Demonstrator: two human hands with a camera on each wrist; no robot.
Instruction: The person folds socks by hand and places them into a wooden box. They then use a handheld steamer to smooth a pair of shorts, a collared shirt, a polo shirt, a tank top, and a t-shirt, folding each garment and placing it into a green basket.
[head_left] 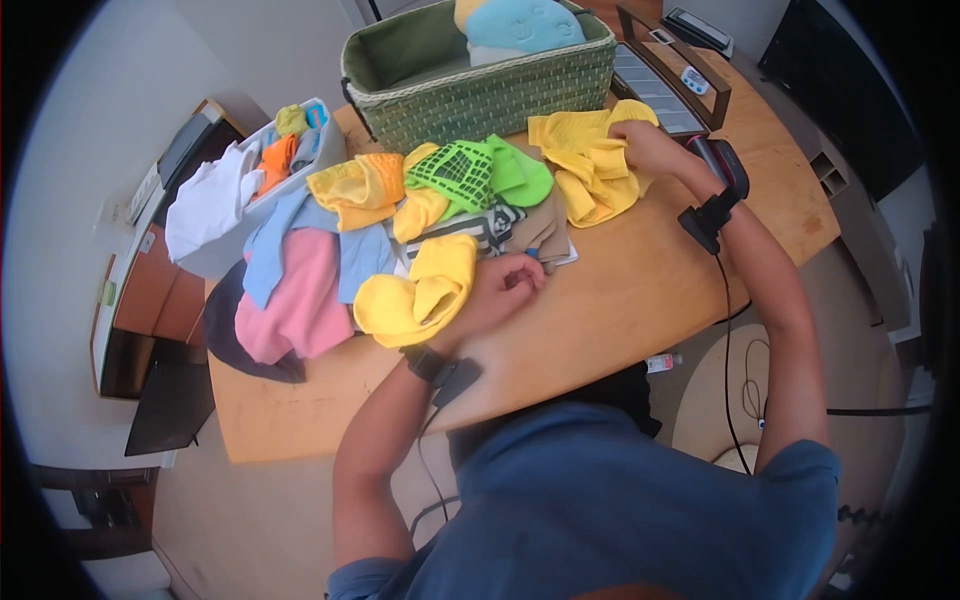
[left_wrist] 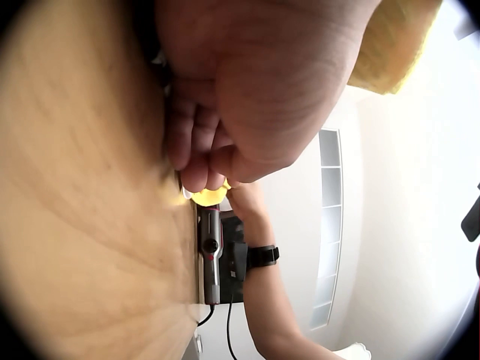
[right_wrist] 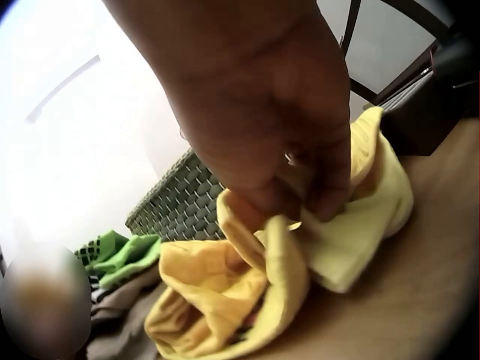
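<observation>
My right hand pinches the edge of a crumpled yellow cloth garment at the right end of the laundry row. In the right wrist view its folds spread on the tabletop below the fingers. My left hand rests low at the table beside the pile, fingers loosely curled with nothing in them. Another yellow cloth lies against the left wrist. Above that hand are a tan cloth, a striped cloth, a green cloth and a yellow-orange cloth.
Behind the clothes stands a green woven basket with a light blue plush in it. A white bin holds more clothes at the left. Pink cloth and blue cloth lie in front. A dark frame stands at back right.
</observation>
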